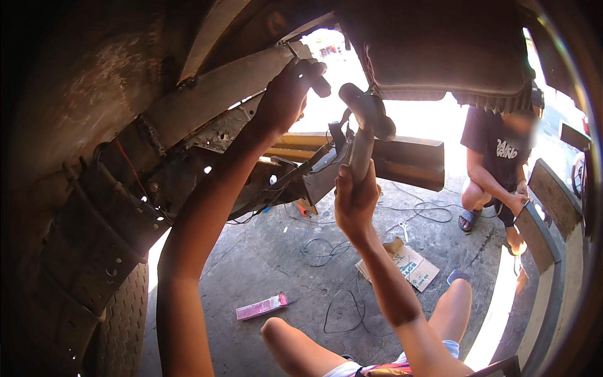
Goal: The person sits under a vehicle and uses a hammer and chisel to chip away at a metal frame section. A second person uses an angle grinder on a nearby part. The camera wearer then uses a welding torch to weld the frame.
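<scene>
Raised beside a long metal beam (232,75) of a vehicle's underside, my left hand (284,100) is closed around a short, dark metal bar (321,86). One blunt end of the bar sticks out toward the hammer; the rest is mostly hidden by my fingers. My right hand (357,198) grips the handle of a hammer (361,154), held upright with its heavy double-faced head at the top. The hammer head is a little right of the bar and apart from it.
Wires hang by the frame, above a tyre (122,320) at left. On the concrete lie cables, a flattened cardboard box (402,264), white scissors (404,231) and a pink packet (261,307). Another person (496,157) crouches at right, near curved metal bars (540,239).
</scene>
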The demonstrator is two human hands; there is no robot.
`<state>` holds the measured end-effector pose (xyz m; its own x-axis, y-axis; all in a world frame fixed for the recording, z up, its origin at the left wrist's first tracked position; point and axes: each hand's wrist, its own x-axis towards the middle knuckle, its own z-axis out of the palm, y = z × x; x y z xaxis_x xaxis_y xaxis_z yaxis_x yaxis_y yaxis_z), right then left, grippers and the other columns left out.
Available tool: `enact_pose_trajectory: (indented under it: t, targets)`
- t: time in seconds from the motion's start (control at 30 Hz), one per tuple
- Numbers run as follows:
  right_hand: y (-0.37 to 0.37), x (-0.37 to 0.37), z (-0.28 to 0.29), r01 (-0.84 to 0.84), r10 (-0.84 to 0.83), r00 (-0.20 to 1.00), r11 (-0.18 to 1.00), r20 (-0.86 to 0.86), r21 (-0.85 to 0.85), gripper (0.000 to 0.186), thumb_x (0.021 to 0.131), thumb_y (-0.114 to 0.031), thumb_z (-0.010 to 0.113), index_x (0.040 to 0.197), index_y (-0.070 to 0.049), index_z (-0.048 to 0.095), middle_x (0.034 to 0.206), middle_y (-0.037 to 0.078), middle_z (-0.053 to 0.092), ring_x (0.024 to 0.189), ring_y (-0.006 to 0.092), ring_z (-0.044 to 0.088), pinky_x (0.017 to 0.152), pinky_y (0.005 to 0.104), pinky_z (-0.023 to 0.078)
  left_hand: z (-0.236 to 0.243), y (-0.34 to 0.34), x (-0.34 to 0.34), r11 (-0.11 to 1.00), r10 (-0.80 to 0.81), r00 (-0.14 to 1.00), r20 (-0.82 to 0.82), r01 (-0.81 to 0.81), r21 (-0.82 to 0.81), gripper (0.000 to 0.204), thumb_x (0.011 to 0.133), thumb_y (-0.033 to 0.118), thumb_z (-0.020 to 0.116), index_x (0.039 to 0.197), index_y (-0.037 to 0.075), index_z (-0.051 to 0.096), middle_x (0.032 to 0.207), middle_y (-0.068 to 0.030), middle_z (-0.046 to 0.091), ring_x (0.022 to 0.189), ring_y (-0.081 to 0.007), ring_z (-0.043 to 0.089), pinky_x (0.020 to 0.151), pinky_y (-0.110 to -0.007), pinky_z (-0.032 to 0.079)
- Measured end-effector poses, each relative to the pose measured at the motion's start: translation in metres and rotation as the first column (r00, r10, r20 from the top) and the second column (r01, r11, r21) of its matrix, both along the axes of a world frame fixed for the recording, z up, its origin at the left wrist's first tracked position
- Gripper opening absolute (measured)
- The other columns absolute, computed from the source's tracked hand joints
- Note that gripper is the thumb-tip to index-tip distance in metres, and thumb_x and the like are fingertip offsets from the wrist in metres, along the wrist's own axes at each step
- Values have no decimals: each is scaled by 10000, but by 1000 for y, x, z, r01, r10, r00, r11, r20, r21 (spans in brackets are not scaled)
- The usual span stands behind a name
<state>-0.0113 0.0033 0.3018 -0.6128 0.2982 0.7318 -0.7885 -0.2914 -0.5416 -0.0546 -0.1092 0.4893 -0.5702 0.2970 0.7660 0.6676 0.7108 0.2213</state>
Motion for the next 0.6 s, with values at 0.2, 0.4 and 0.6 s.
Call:
enact_pose_trajectory:
  t: [0.2, 0.4, 0.6]
  targets:
    - [10, 0, -8, -65, 66, 997, 998, 43, -26, 313, 989, -274, 612, 1006, 17, 498, 622, 76, 564, 541, 167, 597, 492, 306, 442, -1, 6, 5, 1000, 2, 998, 58, -3, 10, 340, 983, 423, 540, 1046, 107, 646, 791, 32, 677, 479, -48, 402, 469, -239, 380]
    - [16, 3, -12, -64, 65, 998, 996, 3, -56, 330, 980, -281, 620, 1002, 29, 509, 624, 111, 587, 554, 212, 648, 522, 335, 481, 0, 1, -5, 994, 66, 994, -82, -72, -76, 372, 983, 450, 522, 1008, 98, 638, 739, 29, 629, 483, -62, 418, 506, -246, 406]
    - [-3, -5, 3, -188, 154, 978, 943, -142, -275, 269, 1008, -256, 589, 1013, -9, 484, 647, -8, 489, 511, 44, 448, 434, 217, 341, 3, 3, -5, 994, 105, 993, 58, -107, 21, 396, 976, 467, 521, 978, 86, 629, 645, 21, 502, 500, -65, 440, 514, -264, 406]
